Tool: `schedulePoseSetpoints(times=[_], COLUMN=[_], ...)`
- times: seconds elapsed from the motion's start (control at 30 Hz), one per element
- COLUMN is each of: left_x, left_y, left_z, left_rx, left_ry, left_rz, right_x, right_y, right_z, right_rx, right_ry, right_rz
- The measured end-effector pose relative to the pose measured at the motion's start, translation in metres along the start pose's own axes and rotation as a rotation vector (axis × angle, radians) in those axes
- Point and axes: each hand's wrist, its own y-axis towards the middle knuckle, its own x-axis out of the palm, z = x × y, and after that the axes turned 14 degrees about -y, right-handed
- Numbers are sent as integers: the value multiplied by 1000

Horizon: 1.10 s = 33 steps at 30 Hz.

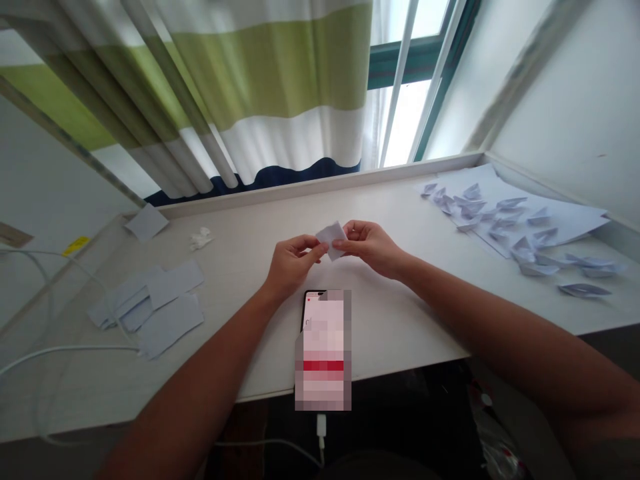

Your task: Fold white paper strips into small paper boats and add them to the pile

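A small piece of folded white paper [331, 235] is held up over the middle of the white desk. My left hand [295, 263] pinches its left edge between thumb and fingers. On its right side, my right hand [371, 248] grips it with the thumb on the near face. Some of the fingers behind the paper are hidden. Below the hands, a phone [324, 333] lies at the desk's front edge, its screen mostly pixelated.
Several folded paper boats [505, 217] cover the right side, some on large white sheets [565, 200]. Loose paper pieces [173, 323] lie at left, near a crumpled scrap [201, 239] and white cables [65, 350]. A charging plug [321, 425] hangs below the phone. Curtains [270, 73] hang behind the desk.
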Motion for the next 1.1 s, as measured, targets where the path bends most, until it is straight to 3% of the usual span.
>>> schedulePoseSetpoints(times=[0.7, 1.1], left_x=[-4, -3], left_y=[-1, 0], left_z=[13, 16], left_rx=[-129, -77], left_ry=[24, -31], left_rz=[-123, -27], right_x=[-2, -3], right_y=[-2, -4], right_z=[-3, -1], right_rx=[-126, -151], right_ry=[-217, -371], right_rz=[11, -73])
